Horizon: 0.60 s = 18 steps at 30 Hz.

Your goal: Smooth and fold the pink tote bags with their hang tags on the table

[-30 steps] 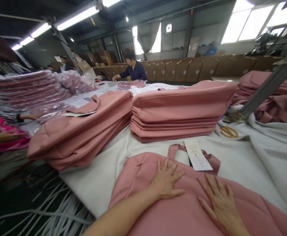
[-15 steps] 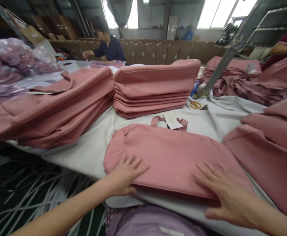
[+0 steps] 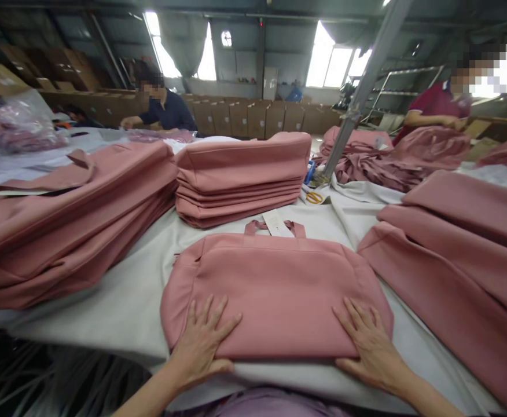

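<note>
left hand (image 3: 202, 343) and right hand (image 3: 368, 343) spread on pink bag (image 3: 275, 295), bag now squarer to the view, its whole front showing

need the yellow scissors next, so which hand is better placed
Right, probably: the right hand looks nearer the yellow-handled scissors beyond the pink bag; the left hand would have to reach further across it.

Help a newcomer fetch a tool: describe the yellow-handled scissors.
Find the slanted grey metal post, then the white cloth at its foot. There, right of the stacked pink bags, lie the scissors, their looped yellow handles unlike the bright blue object nearby.
</note>
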### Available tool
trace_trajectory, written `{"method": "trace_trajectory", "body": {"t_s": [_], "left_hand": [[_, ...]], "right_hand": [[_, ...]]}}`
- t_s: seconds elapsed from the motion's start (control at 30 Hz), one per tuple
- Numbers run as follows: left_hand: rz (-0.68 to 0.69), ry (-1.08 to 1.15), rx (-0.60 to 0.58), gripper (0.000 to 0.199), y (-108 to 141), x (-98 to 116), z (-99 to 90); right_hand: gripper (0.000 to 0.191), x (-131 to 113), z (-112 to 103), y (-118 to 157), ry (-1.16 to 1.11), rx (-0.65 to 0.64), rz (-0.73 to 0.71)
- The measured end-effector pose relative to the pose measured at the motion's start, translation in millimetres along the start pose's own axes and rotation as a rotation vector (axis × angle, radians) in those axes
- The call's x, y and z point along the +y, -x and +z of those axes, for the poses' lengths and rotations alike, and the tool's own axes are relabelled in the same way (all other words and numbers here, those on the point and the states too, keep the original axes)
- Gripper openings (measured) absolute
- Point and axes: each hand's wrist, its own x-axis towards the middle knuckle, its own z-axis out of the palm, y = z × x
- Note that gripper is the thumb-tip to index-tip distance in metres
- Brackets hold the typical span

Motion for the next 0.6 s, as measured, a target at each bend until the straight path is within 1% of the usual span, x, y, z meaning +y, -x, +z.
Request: {"method": "trace_trajectory", "body": {"t_s": [0.03, 0.1, 0.13, 0.17, 0.23, 0.3, 0.33, 0.37, 0.43, 0.53, 0.6], "left_hand": [[0.003, 0.023, -0.010, 0.088, -0.1, -1.2, -3.6], [-0.006, 0.063, -0.040, 0.075, 0.0, -1.4, -16.7], [-0.011, 0.084, -0.060, 0.065, 0.3, -0.5, -25.9], [-0.016, 0.103, -0.075, 0.056, 0.9, 0.8, -36.2], [-0.022, 0.113, -0.070, 0.046, 2.1, 3.2, -56.8], [-0.029, 0.081, -0.017, 0.049, 2.3, 2.9, -71.4], [-0.040, 0.059, 0.010, 0.055, 1.8, 1.0, -75.0], [-0.061, 0.040, 0.021, 0.063, 0.9, -2.0, -75.7], [-0.132, 0.024, 0.001, 0.075, -1.4, -11.1, -69.8], [-0.216, 0.030, -0.051, 0.079, -3.8, -26.9, -50.8], [-0.211, 0.043, -0.045, 0.082, -4.1, -34.8, -37.1]], "right_hand": [[0.092, 5.2, -6.3, -3.2, -0.061, -0.057, -0.001], [0.068, 14.0, -22.7, -12.3, -0.180, -0.163, 0.040], [0.057, 16.6, -31.5, -17.5, -0.215, -0.187, 0.083], [0.052, 17.8, -39.6, -22.7, -0.223, -0.182, 0.127], [0.053, 16.0, -50.3, -31.2, -0.167, -0.133, 0.170], [0.062, 11.4, -49.9, -35.1, -0.103, -0.112, 0.096], [0.065, 9.2, -45.4, -34.9, -0.092, -0.118, 0.033], [0.068, 7.5, -38.5, -33.4, -0.091, -0.123, -0.027], [0.077, 6.3, -20.8, -27.5, -0.085, -0.087, -0.119], [0.093, 8.7, 4.4, -18.2, -0.028, 0.068, -0.210], [0.097, 11.2, 17.0, -15.6, 0.018, 0.175, -0.252]]}}
